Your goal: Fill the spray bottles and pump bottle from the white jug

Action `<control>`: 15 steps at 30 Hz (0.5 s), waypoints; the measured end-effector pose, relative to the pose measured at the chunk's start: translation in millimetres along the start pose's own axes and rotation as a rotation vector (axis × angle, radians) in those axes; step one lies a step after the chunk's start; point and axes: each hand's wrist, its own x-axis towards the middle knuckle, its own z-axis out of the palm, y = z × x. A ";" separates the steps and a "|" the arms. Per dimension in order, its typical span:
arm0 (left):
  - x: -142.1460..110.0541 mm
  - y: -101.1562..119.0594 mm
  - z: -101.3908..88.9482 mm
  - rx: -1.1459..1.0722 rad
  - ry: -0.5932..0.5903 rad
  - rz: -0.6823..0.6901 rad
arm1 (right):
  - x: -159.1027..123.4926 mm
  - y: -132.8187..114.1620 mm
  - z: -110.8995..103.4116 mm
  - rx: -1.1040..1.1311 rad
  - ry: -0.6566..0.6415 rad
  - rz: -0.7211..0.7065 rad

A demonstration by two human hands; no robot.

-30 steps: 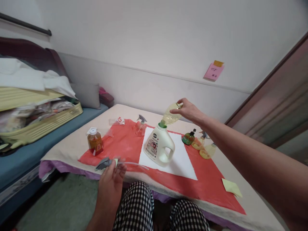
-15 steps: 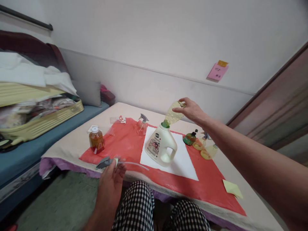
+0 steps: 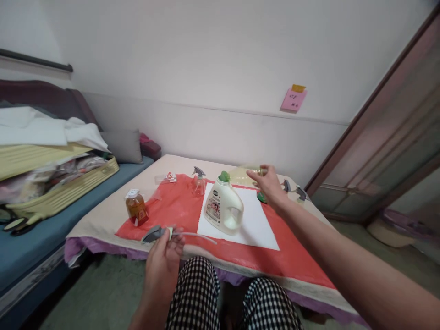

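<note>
My left hand (image 3: 165, 252) is closed on a grey trigger sprayer head (image 3: 153, 233); its thin clear tube (image 3: 197, 235) sticks out to the right over the red cloth. My right hand (image 3: 270, 183) grips one end of a clear yellowish bottle (image 3: 240, 174), held almost level. The bottle's other end reaches toward the mouth of a large cream jug (image 3: 223, 206) with a handle and a printed label. A green piece (image 3: 224, 176) sits at the jug's mouth; its kind is unclear. The jug stands upright on a white sheet (image 3: 256, 233).
A bottle of amber liquid (image 3: 136, 208) stands at left on the red cloth (image 3: 175, 204). Behind is a clear spray bottle (image 3: 198, 183). A green bottle (image 3: 261, 197) and grey sprayer heads (image 3: 301, 194) show partly past my right arm. An open yellow suitcase (image 3: 68, 183) lies at far left.
My right hand has lowered, and the yellowish bottle has gone from steeply tipped to nearly level. The left hand still holds the sprayer head. My view has shifted somewhat.
</note>
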 end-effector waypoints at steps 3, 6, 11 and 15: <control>-8.5 7.3 21.5 -0.094 -0.001 -0.097 | -28.8 30.8 -10.1 0.274 -0.017 0.259; -18.4 22.2 48.4 -0.285 0.005 -0.206 | -68.5 58.0 -21.4 0.546 -0.091 0.483; -39.2 53.5 89.2 -0.436 -0.017 -0.239 | -141.7 90.0 -48.9 0.875 -0.069 0.681; -53.7 64.1 105.8 -0.442 -0.064 -0.210 | -181.0 96.5 -72.0 1.043 -0.005 0.695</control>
